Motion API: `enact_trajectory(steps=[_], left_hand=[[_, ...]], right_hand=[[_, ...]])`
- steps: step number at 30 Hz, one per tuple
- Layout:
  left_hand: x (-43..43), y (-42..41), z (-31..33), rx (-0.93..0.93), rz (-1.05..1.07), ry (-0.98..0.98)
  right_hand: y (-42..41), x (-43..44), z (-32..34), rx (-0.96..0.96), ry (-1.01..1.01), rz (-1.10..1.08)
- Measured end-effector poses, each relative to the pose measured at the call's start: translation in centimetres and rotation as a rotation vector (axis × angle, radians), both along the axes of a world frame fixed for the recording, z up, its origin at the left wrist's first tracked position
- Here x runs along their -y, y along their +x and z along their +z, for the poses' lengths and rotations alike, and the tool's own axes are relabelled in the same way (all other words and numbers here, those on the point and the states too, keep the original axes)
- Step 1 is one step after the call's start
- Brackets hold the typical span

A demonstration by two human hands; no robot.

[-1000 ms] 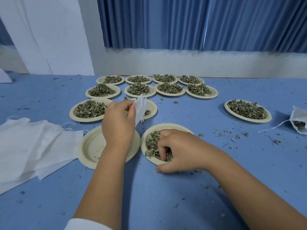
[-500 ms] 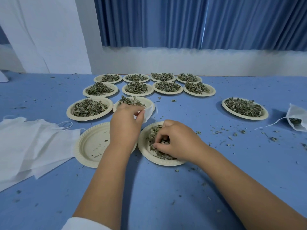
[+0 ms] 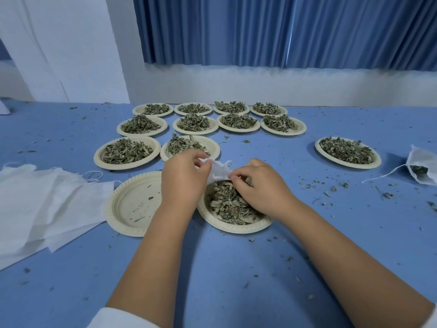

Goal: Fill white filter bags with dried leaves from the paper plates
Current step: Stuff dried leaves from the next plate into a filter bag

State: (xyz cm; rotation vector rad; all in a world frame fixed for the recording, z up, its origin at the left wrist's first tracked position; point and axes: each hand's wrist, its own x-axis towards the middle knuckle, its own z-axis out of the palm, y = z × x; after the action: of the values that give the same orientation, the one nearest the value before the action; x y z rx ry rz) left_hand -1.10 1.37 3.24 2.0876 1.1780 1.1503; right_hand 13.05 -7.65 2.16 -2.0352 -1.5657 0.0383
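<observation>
Head view: the left hand (image 3: 182,178) and right hand (image 3: 262,188) each pinch 1 edge of a white filter bag (image 3: 220,172), held just above the near plate (image 3: 236,229) of dried leaves (image 3: 227,204) on the blue worktop (image 3: 212,280). Spare bags (image 3: 42,202) lie at the left.

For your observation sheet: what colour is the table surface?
The table is blue, best seen in the head view.

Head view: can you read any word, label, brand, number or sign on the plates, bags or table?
None: no text shows anywhere.
The filter bag pinched between the left hand and the right hand, the stack of empty bags, the filled bag, the paper plates, the table and the curtain are all plain and unprinted.
</observation>
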Motion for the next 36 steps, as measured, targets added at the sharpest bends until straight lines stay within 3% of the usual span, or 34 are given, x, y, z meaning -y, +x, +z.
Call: enact_trajectory(steps=[4,10,17,24,29,36], left_hand=[[-0.3,-0.4,0.1,0.020,0.057,0.087],[-0.9,-1.2,0.3,0.131,0.144,0.282],[0.0,-0.7,0.2,0.174,0.145,0.448],[-0.5,0.1,-0.7,-0.208,-0.004,0.225],[-0.4,0.3,-0.7,-0.248,0.004,0.174],[-0.5,0.3,-0.8,-0.166,-0.007,0.116]], right_hand=[[-0.1,0.3,0.4,-0.075,0.061,0.084],[-0.1,0.5,0.4,0.028,-0.169,0.153],[-0.5,0.4,0.2,0.030,-0.170,0.138],[-0.7,0.8,0.6,0.082,-0.109,0.109],[-0.5,1.0,1.0,0.105,-0.229,0.087],[-0.7,0.9,0.9,0.082,-0.176,0.078]])
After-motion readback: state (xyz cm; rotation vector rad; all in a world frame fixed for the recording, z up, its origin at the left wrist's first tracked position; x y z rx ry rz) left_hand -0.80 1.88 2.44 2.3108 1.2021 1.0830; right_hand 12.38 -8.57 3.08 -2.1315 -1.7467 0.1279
